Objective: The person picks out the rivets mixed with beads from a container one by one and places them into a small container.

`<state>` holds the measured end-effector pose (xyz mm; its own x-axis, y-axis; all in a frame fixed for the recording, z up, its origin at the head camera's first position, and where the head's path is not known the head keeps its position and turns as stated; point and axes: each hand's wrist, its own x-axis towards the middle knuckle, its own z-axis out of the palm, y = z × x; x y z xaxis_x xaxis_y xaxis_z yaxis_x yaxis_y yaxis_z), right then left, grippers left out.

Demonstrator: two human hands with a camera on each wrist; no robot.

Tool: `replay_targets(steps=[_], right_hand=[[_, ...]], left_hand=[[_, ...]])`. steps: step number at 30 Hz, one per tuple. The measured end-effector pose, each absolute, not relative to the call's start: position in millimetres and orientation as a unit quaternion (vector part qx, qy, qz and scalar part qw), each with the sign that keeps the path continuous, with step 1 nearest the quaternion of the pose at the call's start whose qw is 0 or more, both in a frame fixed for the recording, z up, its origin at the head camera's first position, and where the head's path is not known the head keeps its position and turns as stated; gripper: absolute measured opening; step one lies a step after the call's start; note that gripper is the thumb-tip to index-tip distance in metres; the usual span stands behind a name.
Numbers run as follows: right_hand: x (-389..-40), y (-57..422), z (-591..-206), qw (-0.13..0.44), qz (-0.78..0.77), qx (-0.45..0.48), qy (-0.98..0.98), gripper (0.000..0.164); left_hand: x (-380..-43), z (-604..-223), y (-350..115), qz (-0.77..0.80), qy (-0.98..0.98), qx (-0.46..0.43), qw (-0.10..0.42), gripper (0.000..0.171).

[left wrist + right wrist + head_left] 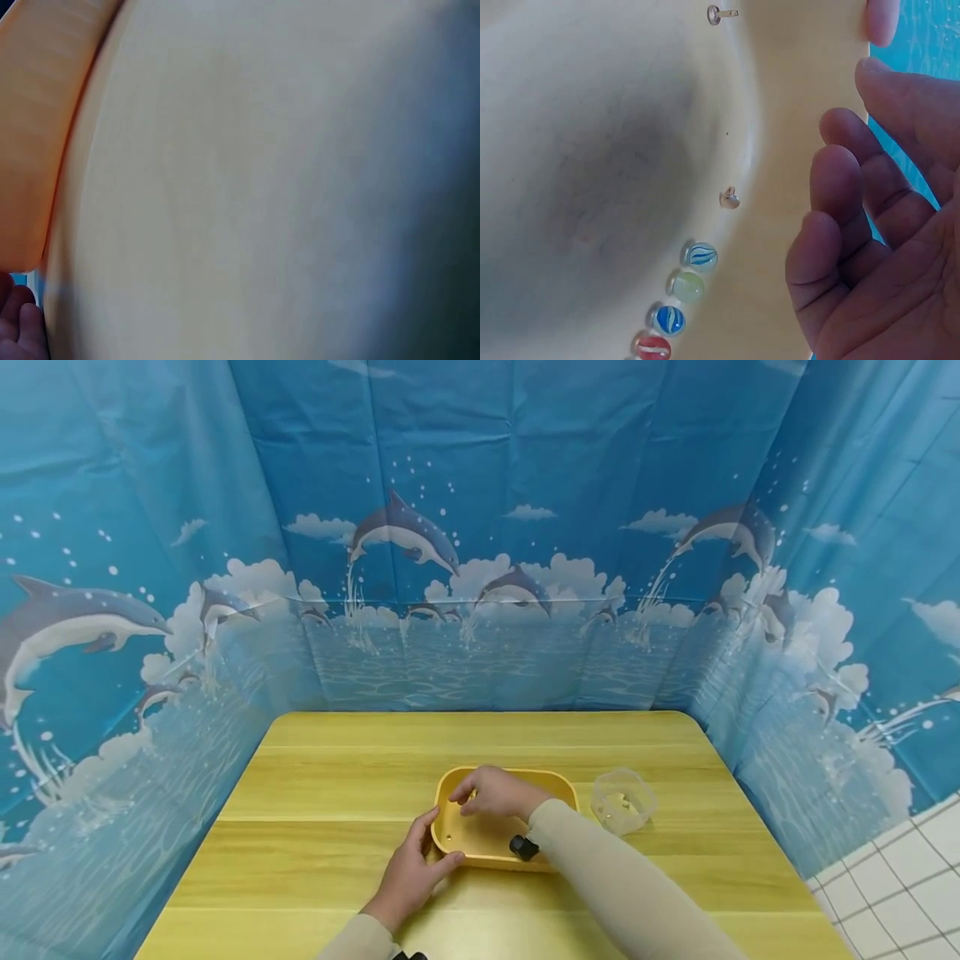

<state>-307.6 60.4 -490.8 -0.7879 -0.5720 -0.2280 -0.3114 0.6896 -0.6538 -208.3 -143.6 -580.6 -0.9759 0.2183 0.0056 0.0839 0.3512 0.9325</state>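
My left hand [411, 868] holds the near left corner of a yellow-orange plastic tray [495, 861], thumb along the front wall and fingers at the left side. Inside the tray's left half hovers my right hand [502, 793], its fingers loosely bent. Nothing shows between those fingers in the right wrist view, though the fingertips are partly hidden. Below them, along the tray's wall, lie a small metal piece with a round head [730, 198] and a similar ring-headed piece [715, 15]. Several glass marbles [702, 256] form a row there.
Right of the tray stands a clear plastic container [624, 800] with a few small gold-coloured pieces inside. Both are on a wood-grain table [337, 777]. A blue dolphin-print curtain [480, 660] surrounds the table's back and sides.
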Motion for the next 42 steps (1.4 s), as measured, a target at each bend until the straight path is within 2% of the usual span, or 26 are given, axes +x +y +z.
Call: replay_targets(steps=[23,33,42], right_hand=[[-315,42,-506,0.228,-0.265,-0.281,0.894,0.022],[-313,41,-530,0.235,-0.271,-0.304,0.883,0.015],[-309,35,-542,0.236,-0.276,-0.303,0.881,0.014]], left_hand=[[-206,-583,-142,0.567,0.817,0.087,0.054,0.085],[-205,-585,-141,0.567,0.817,0.094,0.049,0.083],[-205,-587,-141,0.565,0.819,0.097,0.037,0.081]])
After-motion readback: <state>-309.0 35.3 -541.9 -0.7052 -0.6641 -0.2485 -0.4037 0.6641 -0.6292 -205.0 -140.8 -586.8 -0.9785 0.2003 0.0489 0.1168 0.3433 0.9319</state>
